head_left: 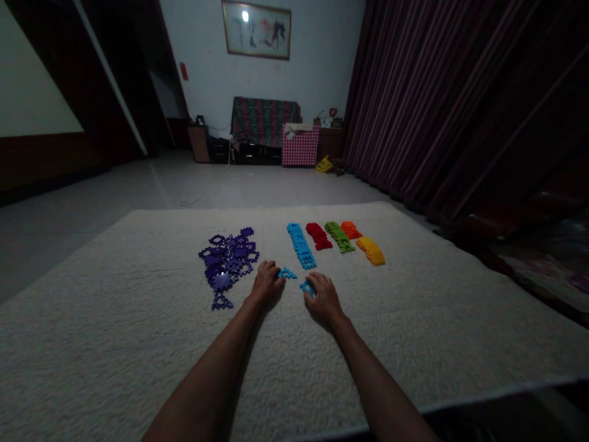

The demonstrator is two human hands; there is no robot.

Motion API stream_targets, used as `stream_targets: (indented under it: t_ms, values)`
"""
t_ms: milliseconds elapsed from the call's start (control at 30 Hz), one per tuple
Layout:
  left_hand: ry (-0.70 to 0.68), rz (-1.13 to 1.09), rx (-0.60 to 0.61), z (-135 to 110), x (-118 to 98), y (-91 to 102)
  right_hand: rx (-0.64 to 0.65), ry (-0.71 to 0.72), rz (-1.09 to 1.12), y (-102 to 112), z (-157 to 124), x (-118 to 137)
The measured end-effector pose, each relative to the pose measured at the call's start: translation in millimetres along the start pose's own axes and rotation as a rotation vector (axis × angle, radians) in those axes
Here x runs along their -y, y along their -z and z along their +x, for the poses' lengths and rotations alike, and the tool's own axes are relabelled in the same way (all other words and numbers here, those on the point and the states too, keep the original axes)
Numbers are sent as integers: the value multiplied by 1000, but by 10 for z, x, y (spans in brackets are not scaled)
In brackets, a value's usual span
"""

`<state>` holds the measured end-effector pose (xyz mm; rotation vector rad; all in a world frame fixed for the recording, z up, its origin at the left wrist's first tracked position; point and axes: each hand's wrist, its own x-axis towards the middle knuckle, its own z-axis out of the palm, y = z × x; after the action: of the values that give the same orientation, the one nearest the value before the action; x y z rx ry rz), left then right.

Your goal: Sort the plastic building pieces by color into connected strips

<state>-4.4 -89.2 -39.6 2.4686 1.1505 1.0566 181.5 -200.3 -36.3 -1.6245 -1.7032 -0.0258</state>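
My left hand is closed on the left end of a light-blue toothed plastic piece. My right hand pinches another light-blue toothed piece, partly covered by the fingers. A small gap separates these two pieces, low over or on the pale quilted mat. Just beyond them lies a row of overlapping light-blue pieces. Left of my left hand spreads a loose heap of purple toothed pieces, some with open centres and some solid.
Right of the blue row lie groups of red, green, orange and yellow pieces. The quilted mat drops off at its near right edge. Across the tiled floor stands a low cabinet; a purple curtain hangs at right.
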Motion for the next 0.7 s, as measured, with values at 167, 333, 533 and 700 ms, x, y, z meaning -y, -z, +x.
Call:
stream_targets:
  t_ms: [167, 333, 533, 700]
  values:
    - [76, 3, -29, -44, 34, -56, -25, -18, -27, 4, 4, 22]
    - [71, -47, -21, -34, 43, -50, -147, -140, 77, 20, 1, 22]
    - [83, -54, -48, -63, 25, -33, -202, -232, 89, 32, 14, -19]
    - [84, -61, -58, 0, 4, -140, -249, -326, 39, 47, 19, -54]
